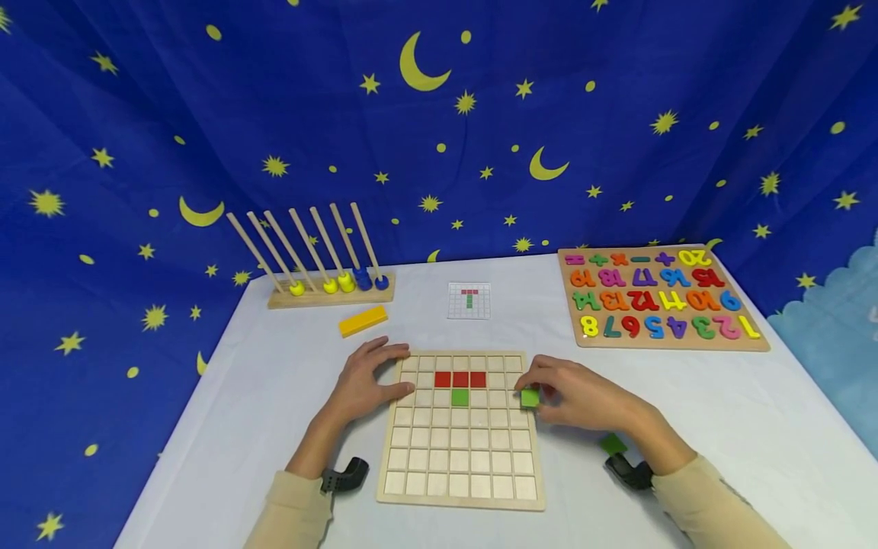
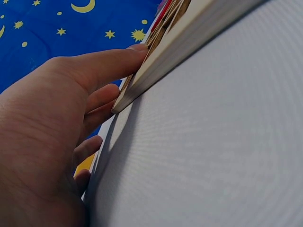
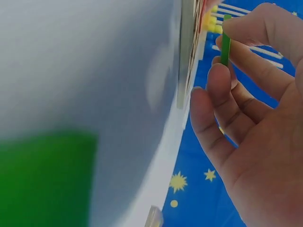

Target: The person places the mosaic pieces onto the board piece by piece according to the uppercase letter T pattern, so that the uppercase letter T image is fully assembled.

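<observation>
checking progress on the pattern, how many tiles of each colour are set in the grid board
Red tiles: 3
Green tile: 1
Total set in the grid board: 4, leaving out the held green tile in the right hand

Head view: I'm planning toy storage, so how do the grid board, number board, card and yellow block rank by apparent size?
1. Grid board, though it is nearer the camera
2. Number board
3. Card
4. Yellow block
</observation>
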`<state>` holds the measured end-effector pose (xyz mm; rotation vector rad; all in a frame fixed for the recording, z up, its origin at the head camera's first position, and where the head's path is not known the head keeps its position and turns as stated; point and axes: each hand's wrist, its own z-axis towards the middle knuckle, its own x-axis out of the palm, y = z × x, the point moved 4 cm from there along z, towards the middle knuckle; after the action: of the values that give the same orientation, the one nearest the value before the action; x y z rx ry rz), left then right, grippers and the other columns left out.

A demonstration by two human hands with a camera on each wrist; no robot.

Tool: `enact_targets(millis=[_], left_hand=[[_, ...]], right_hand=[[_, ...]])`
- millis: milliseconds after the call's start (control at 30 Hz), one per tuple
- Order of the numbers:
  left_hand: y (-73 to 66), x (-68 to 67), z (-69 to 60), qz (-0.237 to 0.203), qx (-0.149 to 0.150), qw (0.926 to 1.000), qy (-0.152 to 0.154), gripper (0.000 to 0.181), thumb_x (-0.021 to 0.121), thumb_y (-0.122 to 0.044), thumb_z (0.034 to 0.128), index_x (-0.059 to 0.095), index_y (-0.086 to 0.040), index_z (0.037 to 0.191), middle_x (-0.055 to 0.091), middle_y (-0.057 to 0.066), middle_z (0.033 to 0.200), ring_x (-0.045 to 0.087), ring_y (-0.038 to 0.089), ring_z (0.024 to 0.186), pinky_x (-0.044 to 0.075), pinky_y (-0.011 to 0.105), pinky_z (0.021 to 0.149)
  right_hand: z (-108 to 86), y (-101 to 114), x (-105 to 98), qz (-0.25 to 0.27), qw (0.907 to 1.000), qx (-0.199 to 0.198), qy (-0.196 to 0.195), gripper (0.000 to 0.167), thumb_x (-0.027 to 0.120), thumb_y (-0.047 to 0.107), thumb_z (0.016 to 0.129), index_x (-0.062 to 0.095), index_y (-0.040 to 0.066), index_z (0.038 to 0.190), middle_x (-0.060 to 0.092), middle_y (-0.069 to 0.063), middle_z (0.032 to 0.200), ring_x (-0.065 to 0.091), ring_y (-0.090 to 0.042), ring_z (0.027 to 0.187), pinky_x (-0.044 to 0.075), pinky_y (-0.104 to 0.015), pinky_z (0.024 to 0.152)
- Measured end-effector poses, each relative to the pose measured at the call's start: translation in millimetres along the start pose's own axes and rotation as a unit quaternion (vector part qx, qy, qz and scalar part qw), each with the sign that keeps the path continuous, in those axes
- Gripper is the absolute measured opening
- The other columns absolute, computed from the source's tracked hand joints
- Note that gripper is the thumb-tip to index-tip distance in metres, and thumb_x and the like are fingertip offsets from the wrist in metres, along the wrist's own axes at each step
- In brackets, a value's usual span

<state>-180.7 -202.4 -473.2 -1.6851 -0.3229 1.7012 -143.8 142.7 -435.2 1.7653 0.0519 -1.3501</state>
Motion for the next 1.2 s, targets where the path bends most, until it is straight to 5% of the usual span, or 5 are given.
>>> enact_targets(millis=[400, 1200], left_hand=[[-1.3, 0.2, -0.3, 0.000, 0.004, 1.0000, -0.002, 0.061, 0.080, -0.052, 0.0725, 0.064, -0.028, 0.126, 0.054, -0.012, 0.133, 0.031, 0.022, 0.136, 0.023, 0.061, 0.105], [-1.6, -1.2, -0.7, -0.005, -0.007, 1.0000, 0.001, 0.062, 0.080, -0.053, 0.0713, 0.064, -0.029, 0.126, 0.053, -0.014, 0.134, 0.030, 0.019, 0.137, 0.021, 0.060, 0.106]], right_hand=[[23.7, 14, 12, -0.003, 0.9992, -0.039, 0.011, 0.035, 0.073, 0.016, 0.077, 0.069, 0.021, 0.112, 0.054, 0.013, 0.098, 0.055, -0.009, 0.081, 0.048, -0.024, 0.070], [62.4, 42, 26, -0.048, 0.9956, -0.055, 0.059, 0.035, 0.071, 0.021, 0.078, 0.070, 0.022, 0.113, 0.055, 0.010, 0.094, 0.050, -0.006, 0.076, 0.044, -0.025, 0.067]])
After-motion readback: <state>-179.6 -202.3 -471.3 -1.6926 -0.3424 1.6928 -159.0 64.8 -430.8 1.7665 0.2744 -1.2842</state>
